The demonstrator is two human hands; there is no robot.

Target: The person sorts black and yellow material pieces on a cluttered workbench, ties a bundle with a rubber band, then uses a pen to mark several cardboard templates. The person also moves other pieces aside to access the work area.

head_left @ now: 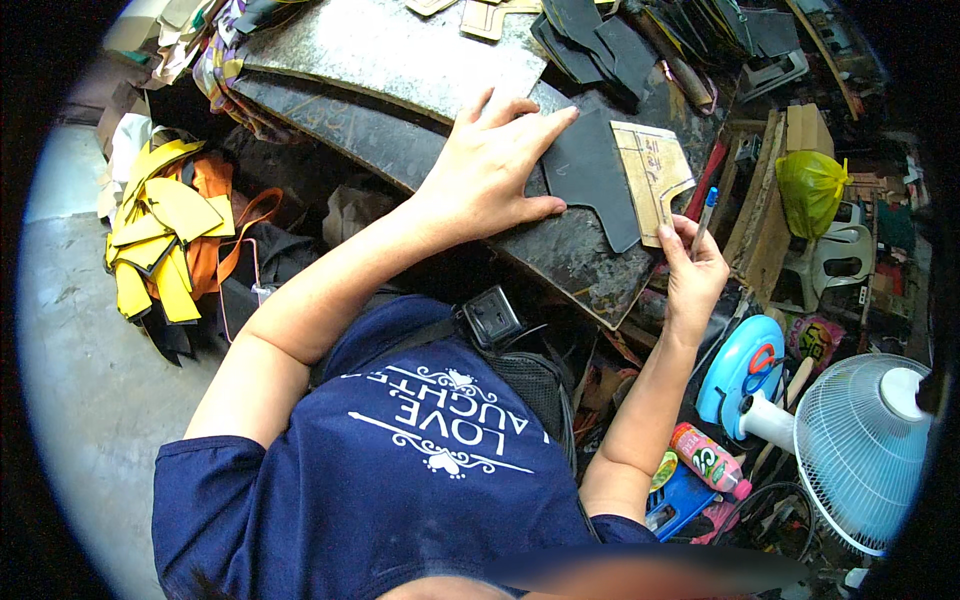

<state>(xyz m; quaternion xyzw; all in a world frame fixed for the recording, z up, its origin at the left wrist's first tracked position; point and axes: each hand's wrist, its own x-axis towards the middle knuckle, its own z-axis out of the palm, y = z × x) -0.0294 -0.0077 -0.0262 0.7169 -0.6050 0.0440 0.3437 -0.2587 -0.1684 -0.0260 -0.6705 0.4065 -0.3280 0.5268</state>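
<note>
A dark grey flat cut piece (pixel 588 180) lies on the worn black tabletop. My left hand (pixel 495 165) is spread over the table beside it, the index fingertip and thumb at the piece's left edge. A tan cardboard template (pixel 648 160) with handwritten marks and a notched outline lies at the piece's right side, partly over it. My right hand (pixel 695 268) pinches the template's lower corner between thumb and fingers. A pen (pixel 708 205) with a blue end stands up between the fingers of that same hand.
A pale board (pixel 400 50) covers the table's far left. Stacked dark pieces (pixel 590 45) and more templates (pixel 487 18) lie at the back. Yellow pieces (pixel 170 235) are heaped at left. A fan (pixel 862 450), pink bottle (pixel 710 460) and yellow bag (pixel 810 190) stand at right.
</note>
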